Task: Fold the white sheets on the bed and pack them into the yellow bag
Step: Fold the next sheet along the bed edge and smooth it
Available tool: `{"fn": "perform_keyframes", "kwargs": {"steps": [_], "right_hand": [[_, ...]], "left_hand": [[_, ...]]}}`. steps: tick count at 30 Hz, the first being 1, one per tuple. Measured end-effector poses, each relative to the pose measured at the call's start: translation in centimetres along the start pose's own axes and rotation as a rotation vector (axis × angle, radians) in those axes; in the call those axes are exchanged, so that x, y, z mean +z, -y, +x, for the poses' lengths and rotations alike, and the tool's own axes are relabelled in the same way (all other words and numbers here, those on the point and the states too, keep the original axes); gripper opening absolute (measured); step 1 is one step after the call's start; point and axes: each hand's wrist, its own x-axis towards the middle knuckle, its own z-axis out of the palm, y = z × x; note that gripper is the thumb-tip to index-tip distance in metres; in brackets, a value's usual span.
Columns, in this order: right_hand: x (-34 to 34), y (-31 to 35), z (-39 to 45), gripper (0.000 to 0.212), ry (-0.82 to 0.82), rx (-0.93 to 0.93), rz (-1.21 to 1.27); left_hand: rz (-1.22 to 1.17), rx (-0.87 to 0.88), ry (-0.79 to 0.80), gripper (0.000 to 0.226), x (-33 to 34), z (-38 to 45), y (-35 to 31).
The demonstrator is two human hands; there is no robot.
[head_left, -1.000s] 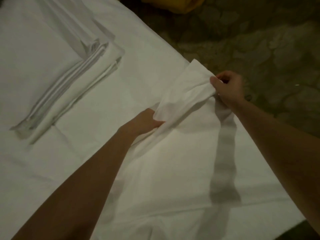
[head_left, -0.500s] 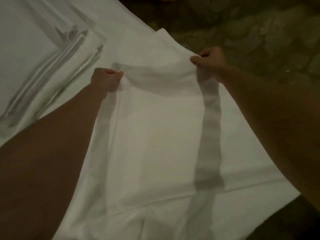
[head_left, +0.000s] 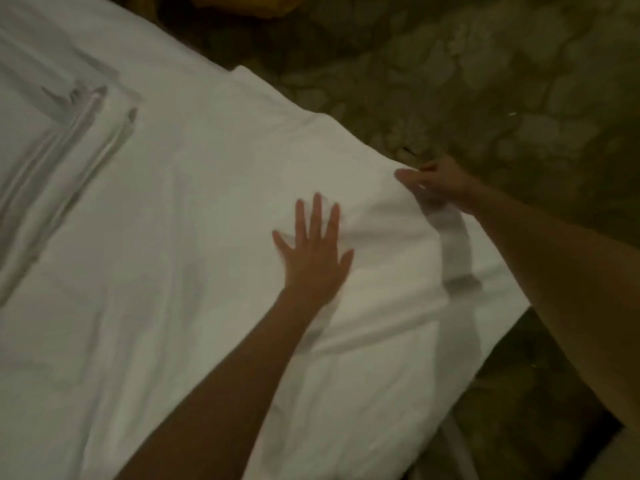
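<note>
Lying at far left: a stack of folded sheets (head_left: 65,133) is seen on the bed (head_left: 194,81), its layered edges showing, well apart from both hands.
Bed: a white surface is seen running from the left edge towards the lower right, where its corner ends over the floor.
White sheet (head_left: 214,209): it is spread across the bed between the folded stack and the bed's right edge, with soft creases; its far corner is seen near the bed's upper edge.
Left hand (head_left: 313,258): it is laid flat on the sheet, palm down, fingers straight and spread; nothing is gripped, the cloth is only pressed.
Right hand (head_left: 436,183): it is seen at the sheet's right edge, near the left hand but apart from it; the edge of the cloth is pinched between thumb and curled fingers, though motion blur softens the detail.
Yellow bag (head_left: 242,3): only a strip is visible at the top edge, on the floor beyond the bed, well apart from the hands.
Floor (head_left: 502,81): a dark stone-patterned surface is seen at the right.
</note>
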Motion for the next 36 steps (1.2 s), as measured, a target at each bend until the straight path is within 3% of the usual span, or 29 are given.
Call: {"fn": "perform_keyframes", "kwargs": {"steps": [4, 7, 11, 14, 16, 18, 21, 24, 30, 33, 36], "right_hand": [[-5.0, -4.4, -3.1, 0.037, 0.022, 0.118, -0.098], [-8.2, -8.1, -5.6, 0.059, 0.04, 0.204, -0.199], [-10.6, -12.6, -8.6, 0.061, 0.003, 0.25, -0.157], [-11.5, -14.1, -9.7, 0.048, -0.021, 0.234, 0.003], [-12.4, -14.2, -9.8, 0.045, -0.053, 0.156, -0.015], [-13.2, -14.1, -10.0, 0.039, -0.079, 0.092, -0.068], [-13.0, -14.9, -9.5, 0.036, -0.12, 0.049, -0.069], [-11.3, -15.8, -9.2, 0.036, -0.222, 0.047, -0.109], [-11.5, -15.7, -9.0, 0.033, -0.263, 0.002, -0.095], [-11.1, -16.5, -9.5, 0.034, -0.281, 0.011, -0.151], [-9.1, -16.6, -9.9, 0.024, -0.423, -0.012, -0.364]], "left_hand": [[0.012, 0.102, 0.053, 0.076, 2.8, -3.8, -7.7], [0.048, 0.245, 0.059, 0.078, 4.4, -6.2, -11.6], [0.096, 0.365, 0.069, 0.068, 4.5, -8.0, -15.0], [0.043, 0.35, 0.03, 0.031, 3.8, -7.2, -16.8], [0.022, 0.345, -0.002, 0.015, 3.1, -6.2, -17.9], [0.002, 0.365, 0.044, 0.021, 2.6, -6.0, -19.3], [0.128, 0.335, 0.266, 0.043, 2.8, -7.6, -20.2], [0.297, 0.27, 0.385, 0.033, 4.3, -9.8, -18.4], [0.181, 0.349, 0.452, 0.033, 6.2, -11.8, -16.9], [0.111, 0.388, 0.308, 0.024, 7.1, -13.2, -17.2], [0.026, 0.315, 0.376, 0.024, 8.2, -13.8, -17.0]]}}
